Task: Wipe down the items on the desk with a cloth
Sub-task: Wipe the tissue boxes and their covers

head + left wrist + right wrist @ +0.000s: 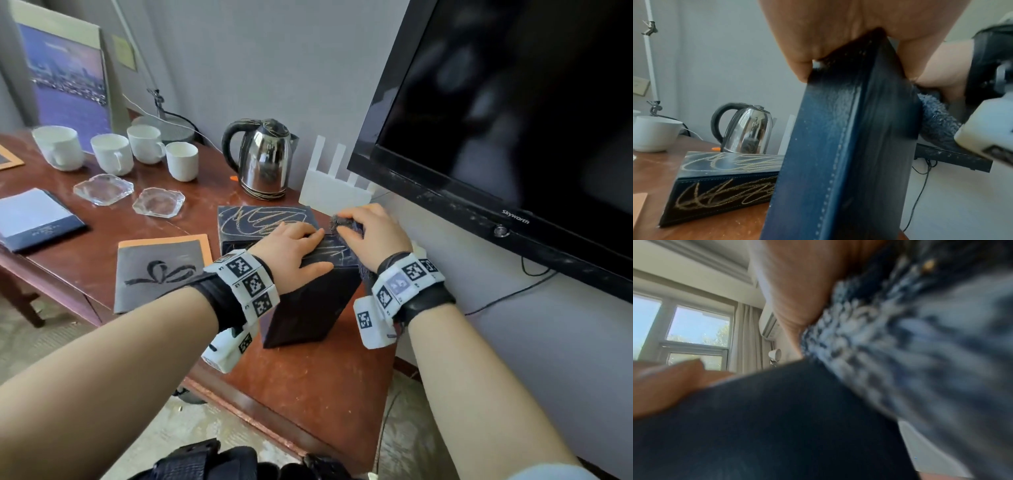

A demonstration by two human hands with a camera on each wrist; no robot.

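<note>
The left hand (291,251) is gripping the top of an upright dark leather-look box (308,301) standing on the glossy wooden surface (308,383), thumb on its near face. Just right of it, the right hand (373,236) is pressing a fuzzy grey cloth (342,222) against the box's scribbled top.

The upright dark box (308,301) stood near the desk's (308,387) right end, the television (513,113) close on its right and the wall behind. A scribbled flat box (263,222), kettle (262,159) and white router (337,185) crowded the back. Bare wood lay open in front of the box; to its left a dark folder (157,270) lay flat.
</note>
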